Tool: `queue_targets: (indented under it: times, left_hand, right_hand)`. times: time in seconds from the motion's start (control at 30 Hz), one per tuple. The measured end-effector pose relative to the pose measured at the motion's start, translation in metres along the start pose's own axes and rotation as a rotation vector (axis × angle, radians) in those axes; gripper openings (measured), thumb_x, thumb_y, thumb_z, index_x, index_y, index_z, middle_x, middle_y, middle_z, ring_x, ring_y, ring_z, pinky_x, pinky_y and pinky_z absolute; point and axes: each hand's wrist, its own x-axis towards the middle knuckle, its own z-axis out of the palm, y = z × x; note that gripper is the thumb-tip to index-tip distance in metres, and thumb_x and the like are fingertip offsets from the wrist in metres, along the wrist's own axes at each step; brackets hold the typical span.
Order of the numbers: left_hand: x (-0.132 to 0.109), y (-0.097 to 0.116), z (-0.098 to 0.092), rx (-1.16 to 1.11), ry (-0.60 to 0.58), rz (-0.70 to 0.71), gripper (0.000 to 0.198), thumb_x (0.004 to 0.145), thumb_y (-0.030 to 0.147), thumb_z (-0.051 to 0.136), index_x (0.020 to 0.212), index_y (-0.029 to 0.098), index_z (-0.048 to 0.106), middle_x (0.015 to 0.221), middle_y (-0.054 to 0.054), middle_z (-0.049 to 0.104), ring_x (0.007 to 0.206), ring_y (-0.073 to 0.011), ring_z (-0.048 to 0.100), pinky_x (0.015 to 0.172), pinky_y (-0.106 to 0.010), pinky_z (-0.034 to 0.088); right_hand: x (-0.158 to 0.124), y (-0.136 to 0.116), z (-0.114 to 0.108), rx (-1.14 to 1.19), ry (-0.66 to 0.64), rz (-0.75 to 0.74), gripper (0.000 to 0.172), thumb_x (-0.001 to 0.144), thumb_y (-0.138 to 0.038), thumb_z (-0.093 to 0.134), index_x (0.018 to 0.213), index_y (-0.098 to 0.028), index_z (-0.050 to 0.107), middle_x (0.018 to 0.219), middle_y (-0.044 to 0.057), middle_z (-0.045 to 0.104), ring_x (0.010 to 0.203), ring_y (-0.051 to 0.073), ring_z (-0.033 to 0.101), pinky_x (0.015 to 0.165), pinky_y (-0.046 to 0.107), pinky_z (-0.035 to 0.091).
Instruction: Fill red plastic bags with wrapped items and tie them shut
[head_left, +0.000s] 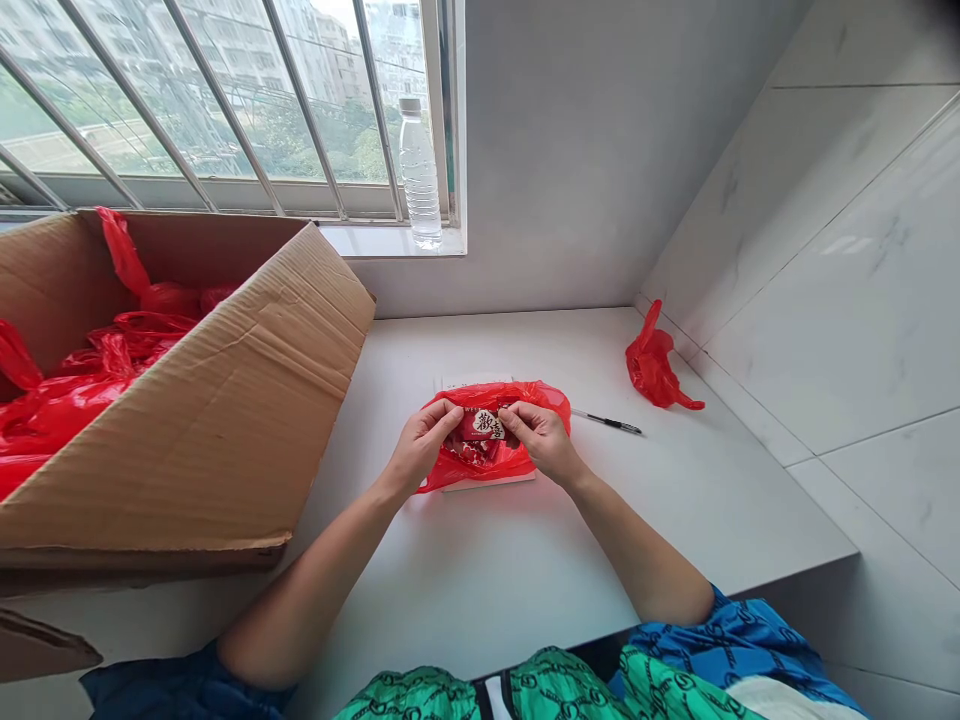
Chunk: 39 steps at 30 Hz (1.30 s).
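At the centre of the frame, your left hand [426, 440] and right hand [546, 438] pinch opposite ends of a small packet [481, 425] over the open bag [517, 462], apparently keeping its printed face towards you.

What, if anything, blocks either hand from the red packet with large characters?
Nothing visible: the left hand and right hand each pinch an end of the red packet, over the open red bag.
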Motion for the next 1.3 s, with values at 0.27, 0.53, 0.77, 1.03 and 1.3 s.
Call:
queue_targets:
  times: [0.27, 0.53, 0.77, 1.03, 1.3]
  left_hand:
    - [0.005, 0.004, -0.014, 0.433, 0.187, 0.2, 0.04, 0.094, 0.051, 0.051, 0.115, 0.02, 0.063, 0.098, -0.004, 0.068, 0.068, -0.0124, 0.058, 0.067, -0.026, 0.047]
    - [-0.025, 0.022, -0.043, 1.144, 0.355, 0.034, 0.046, 0.092, 0.054, 0.048, 0.125, 0.023, 0.057, 0.114, -0.007, 0.067, 0.077, -0.0183, 0.064, 0.062, -0.028, 0.041]
    - [-0.065, -0.006, -0.049, 1.169, 0.101, -0.322, 0.043, 0.089, 0.061, 0.048, 0.081, 0.021, 0.062, 0.08, -0.004, 0.069, 0.071, -0.0217, 0.061, 0.056, -0.027, 0.033]
    - [-0.042, 0.044, -0.024, 0.201, 0.242, 0.165, 0.032, 0.086, 0.048, 0.066, 0.095, 0.018, 0.06, 0.086, -0.003, 0.064, 0.075, -0.0143, 0.06, 0.065, -0.024, 0.049]
    - [-0.02, 0.107, -0.016, -0.024, 0.466, 0.556, 0.036, 0.078, 0.029, 0.08, 0.111, 0.023, 0.066, 0.091, 0.0, 0.065, 0.078, -0.0097, 0.059, 0.071, -0.02, 0.052]
  right_hand:
    - [0.0, 0.01, -0.009, -0.661, 0.081, -0.121, 0.043, 0.102, -0.045, 0.039, 0.071, -0.023, 0.059, 0.066, 0.002, 0.059, 0.062, 0.016, 0.055, 0.061, 0.029, 0.041]
    - [-0.021, -0.037, -0.034, -0.766, 0.218, -0.307, 0.028, 0.101, -0.037, 0.046, 0.1, -0.024, 0.07, 0.083, 0.003, 0.072, 0.07, 0.017, 0.064, 0.064, 0.029, 0.047]
    - [-0.028, -0.033, -0.056, -1.168, 0.272, -0.399, 0.042, 0.089, -0.051, 0.065, 0.116, -0.019, 0.064, 0.109, 0.01, 0.066, 0.093, 0.024, 0.061, 0.078, 0.036, 0.046]
    - [0.017, -0.045, -0.062, -0.849, 0.257, -0.327, 0.01, 0.09, -0.032, 0.059, 0.085, -0.023, 0.061, 0.089, 0.004, 0.067, 0.088, 0.022, 0.058, 0.084, 0.037, 0.042]
    - [0.037, -0.091, -0.069, 0.019, 0.293, -0.306, 0.019, 0.089, -0.039, 0.053, 0.078, -0.024, 0.05, 0.1, 0.003, 0.064, 0.097, 0.021, 0.06, 0.09, 0.04, 0.048]
